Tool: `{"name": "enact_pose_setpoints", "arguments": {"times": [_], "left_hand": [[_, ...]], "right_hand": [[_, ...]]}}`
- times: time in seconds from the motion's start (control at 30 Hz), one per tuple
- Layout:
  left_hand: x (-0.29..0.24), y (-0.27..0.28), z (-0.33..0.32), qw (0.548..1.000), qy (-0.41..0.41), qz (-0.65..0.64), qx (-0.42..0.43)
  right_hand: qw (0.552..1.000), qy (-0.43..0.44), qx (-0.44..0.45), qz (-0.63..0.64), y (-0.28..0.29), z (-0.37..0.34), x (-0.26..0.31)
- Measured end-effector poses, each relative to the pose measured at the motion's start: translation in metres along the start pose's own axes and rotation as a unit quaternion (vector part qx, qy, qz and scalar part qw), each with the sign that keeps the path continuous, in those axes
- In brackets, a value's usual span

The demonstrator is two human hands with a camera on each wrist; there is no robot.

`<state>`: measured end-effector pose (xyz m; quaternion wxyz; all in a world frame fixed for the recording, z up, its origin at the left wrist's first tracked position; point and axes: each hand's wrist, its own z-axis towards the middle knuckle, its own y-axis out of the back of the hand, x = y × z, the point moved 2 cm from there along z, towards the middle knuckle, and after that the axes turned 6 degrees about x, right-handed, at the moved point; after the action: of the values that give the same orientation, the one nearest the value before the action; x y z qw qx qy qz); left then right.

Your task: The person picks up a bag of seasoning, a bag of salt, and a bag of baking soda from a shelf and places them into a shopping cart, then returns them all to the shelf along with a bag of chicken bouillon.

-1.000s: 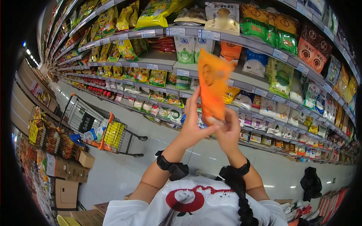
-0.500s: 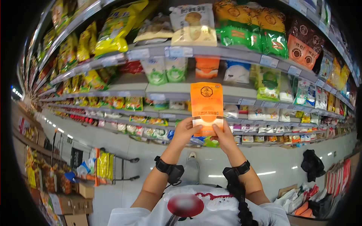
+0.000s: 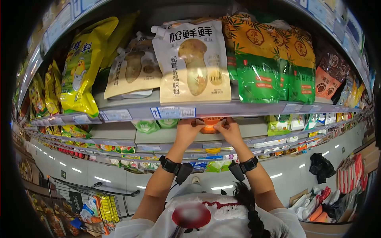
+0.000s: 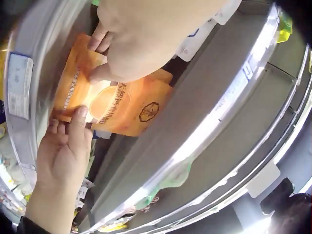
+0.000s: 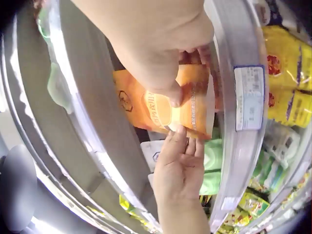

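Head view: left hand point(image 3: 188, 131) and right hand point(image 3: 231, 131), grip clamped on orange pouch point(image 3: 209, 127); we judge shelf point(image 3: 158, 137) reached, letting go not yet done.

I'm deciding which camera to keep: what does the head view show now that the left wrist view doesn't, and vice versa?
Only the head view shows the cart and the mushroom pouch. Only the left wrist view shows the octagonal logo on the orange pouch. Both show the left hand and right hand holding that orange pouch.
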<state>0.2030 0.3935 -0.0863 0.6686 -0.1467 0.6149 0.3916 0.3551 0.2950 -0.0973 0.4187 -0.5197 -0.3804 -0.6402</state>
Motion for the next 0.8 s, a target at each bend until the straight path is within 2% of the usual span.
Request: {"name": "enact_pose_setpoints", "arguments": {"times": [0.07,0.1,0.13,0.2,0.23,0.3,0.37,0.43,0.47,0.53,0.57,0.6,0.63,0.67,0.73,0.8], "left_hand": [[0.014,-0.001,0.01,0.996,-0.042,-0.076,-0.035],[0.019,0.0,0.013,0.996,-0.04,-0.077,-0.03],[0.022,0.001,0.015,0.996,-0.067,0.018,-0.047],[0.02,0.003,0.021,0.967,-0.124,0.207,-0.078],[0.022,0.003,0.022,0.972,-0.09,0.202,-0.072],[0.021,0.004,0.024,0.968,-0.102,0.218,-0.064],[0.02,0.004,0.024,0.964,-0.113,0.233,-0.059],[0.014,0.004,0.025,0.928,-0.166,0.325,-0.078],[0.013,0.003,0.026,0.927,-0.168,0.326,-0.078],[0.011,0.002,0.024,0.953,-0.166,0.239,-0.087],[0.01,0.002,0.023,0.952,-0.168,0.24,-0.089],[0.014,0.003,0.022,0.978,-0.09,0.177,-0.056],[0.017,0.002,0.02,0.993,-0.013,0.111,-0.025],[0.014,0.003,0.015,0.993,-0.015,0.112,-0.031],[0.004,0.004,0.0,0.964,-0.085,0.238,-0.086],[-0.014,0.002,-0.019,0.97,-0.101,0.198,-0.099]], "right_hand": [[0.994,-0.001,-0.009,-0.104,0.004,0.006,-0.007],[0.997,0.018,-0.022,-0.076,0.002,0.009,-0.011],[0.997,0.015,-0.026,-0.075,0.001,0.011,-0.015],[0.993,0.098,-0.048,-0.038,-0.001,0.015,-0.01],[0.993,0.096,-0.054,-0.037,-0.001,0.015,-0.008],[0.982,0.117,-0.068,-0.135,0.0,0.014,-0.001],[0.984,0.105,-0.07,-0.129,0.0,0.014,0.0],[0.985,0.098,-0.071,-0.123,0.0,0.015,-0.003],[0.989,0.082,-0.065,-0.107,0.001,0.016,-0.007],[0.992,0.069,-0.059,-0.091,0.003,0.014,-0.011],[0.987,0.061,-0.046,-0.145,0.004,0.013,-0.007],[0.978,0.053,-0.032,-0.199,0.004,0.011,-0.003],[0.978,0.058,-0.029,-0.2,0.004,0.008,-0.002],[0.967,0.068,-0.053,-0.241,0.005,0.006,0.001],[0.953,0.085,-0.071,-0.281,0.006,-0.004,0.006],[0.917,0.113,-0.124,-0.361,0.008,-0.023,0.016]]}}
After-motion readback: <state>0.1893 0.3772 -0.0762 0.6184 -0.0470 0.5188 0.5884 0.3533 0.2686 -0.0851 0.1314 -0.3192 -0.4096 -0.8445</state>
